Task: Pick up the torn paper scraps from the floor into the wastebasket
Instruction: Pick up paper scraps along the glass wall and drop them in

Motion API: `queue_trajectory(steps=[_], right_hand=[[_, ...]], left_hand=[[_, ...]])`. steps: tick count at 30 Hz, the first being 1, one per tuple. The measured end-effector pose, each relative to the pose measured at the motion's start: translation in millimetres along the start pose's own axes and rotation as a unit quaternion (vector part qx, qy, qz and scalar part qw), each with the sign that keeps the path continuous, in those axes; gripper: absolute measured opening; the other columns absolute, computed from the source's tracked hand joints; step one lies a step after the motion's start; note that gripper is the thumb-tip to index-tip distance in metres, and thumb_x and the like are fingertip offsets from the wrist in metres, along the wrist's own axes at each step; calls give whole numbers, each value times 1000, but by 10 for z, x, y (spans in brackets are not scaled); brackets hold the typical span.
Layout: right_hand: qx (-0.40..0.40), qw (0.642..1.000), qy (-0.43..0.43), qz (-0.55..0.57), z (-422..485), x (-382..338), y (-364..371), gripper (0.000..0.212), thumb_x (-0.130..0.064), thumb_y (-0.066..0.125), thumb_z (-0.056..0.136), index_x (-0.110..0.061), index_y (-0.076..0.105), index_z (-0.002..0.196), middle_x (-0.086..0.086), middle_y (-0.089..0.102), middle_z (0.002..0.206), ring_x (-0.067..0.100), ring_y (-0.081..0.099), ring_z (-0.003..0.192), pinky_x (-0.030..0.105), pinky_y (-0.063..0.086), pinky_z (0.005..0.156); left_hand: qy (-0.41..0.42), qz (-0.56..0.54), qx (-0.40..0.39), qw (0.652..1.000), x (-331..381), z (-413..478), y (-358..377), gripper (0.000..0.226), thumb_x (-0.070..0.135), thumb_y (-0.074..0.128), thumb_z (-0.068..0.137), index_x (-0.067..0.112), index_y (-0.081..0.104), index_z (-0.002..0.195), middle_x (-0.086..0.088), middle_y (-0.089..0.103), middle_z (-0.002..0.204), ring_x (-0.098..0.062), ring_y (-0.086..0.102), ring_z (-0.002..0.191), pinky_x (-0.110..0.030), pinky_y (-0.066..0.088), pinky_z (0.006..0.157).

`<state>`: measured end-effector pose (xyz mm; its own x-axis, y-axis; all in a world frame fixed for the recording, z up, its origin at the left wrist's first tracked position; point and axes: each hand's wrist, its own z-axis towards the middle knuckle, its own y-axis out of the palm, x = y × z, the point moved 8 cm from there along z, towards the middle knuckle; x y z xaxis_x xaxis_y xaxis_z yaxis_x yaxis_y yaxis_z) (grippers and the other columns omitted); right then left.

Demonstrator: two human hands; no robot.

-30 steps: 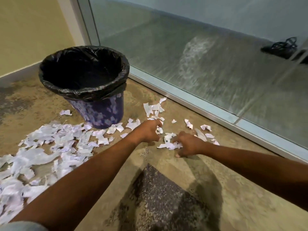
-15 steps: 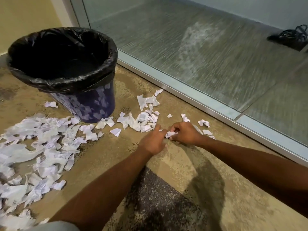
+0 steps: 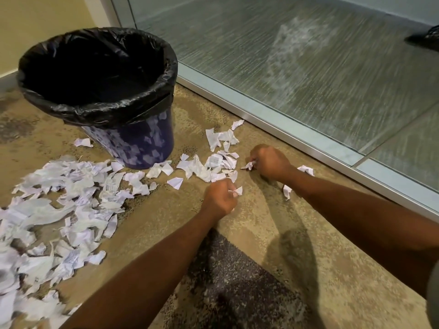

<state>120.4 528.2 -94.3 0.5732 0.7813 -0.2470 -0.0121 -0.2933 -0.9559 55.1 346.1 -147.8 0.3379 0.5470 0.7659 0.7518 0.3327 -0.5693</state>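
A purple wastebasket [image 3: 140, 143] lined with a black bag [image 3: 99, 108] stands on the floor at upper left. White torn paper scraps lie in a big heap [image 3: 59, 205] at left and in a smaller cluster [image 3: 211, 162] right of the basket. My left hand [image 3: 219, 198] is curled low over the floor and pinches a small scrap [image 3: 238, 191]. My right hand [image 3: 269, 161] is closed near the cluster's right edge, gripping scraps that stick out of its fist [image 3: 249, 165]. Two loose scraps [image 3: 287, 191] lie beside my right forearm.
A metal door track [image 3: 285, 129] and a glass panel [image 3: 308, 55] run diagonally along the right. A yellow wall [image 3: 35, 20] rises behind the basket. The floor is tan mottled carpet with a dark patch [image 3: 237, 281] near me. A dark object [image 3: 425, 39] lies beyond the glass.
My hands, which met over one scrap, have parted: the right moved up toward the cluster, the left stayed low. The view shifted closer to the basket.
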Motion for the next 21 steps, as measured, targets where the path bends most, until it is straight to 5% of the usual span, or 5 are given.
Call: queue_trajectory(steps=[7,11,14,18,21], right_hand=[[-1,1000,20,12,24,8,44,36,9,69,81,-15,86,102,1,81,104,20,73,89,39,63,79],[-14,998,15,51,-56,-60,44,25,6,75,82,-13,86,94,-3,81,90,12,75,81,28,61,76],[-55,983,88,153,-144,-50,77,14,4,84,79,-8,85,85,-5,78,75,-3,67,58,8,51,55],[-77,935,168,304,-273,-186,77,18,0,91,75,3,79,87,8,77,75,11,68,58,20,52,49],[-84,884,170,428,-197,-437,-171,28,1,91,75,7,74,96,17,79,85,21,76,69,30,63,60]], left_hand=[[-30,-77,-36,996,3,-114,-108,19,7,65,100,15,60,84,-7,69,81,-19,73,53,-24,54,45],[-49,-104,-57,992,-20,-125,-145,17,7,66,101,15,60,86,-8,69,76,-25,77,61,-32,65,60],[-47,-144,-60,987,-62,-127,-223,10,3,66,99,8,60,93,-11,69,65,-25,75,59,-52,66,75],[-53,-183,-56,980,56,-149,-461,6,2,66,101,0,61,104,-15,69,76,-25,74,62,-55,65,80],[-58,-250,-36,966,284,-112,-792,7,0,65,101,-1,61,108,-23,69,92,-22,72,63,-37,67,66]])
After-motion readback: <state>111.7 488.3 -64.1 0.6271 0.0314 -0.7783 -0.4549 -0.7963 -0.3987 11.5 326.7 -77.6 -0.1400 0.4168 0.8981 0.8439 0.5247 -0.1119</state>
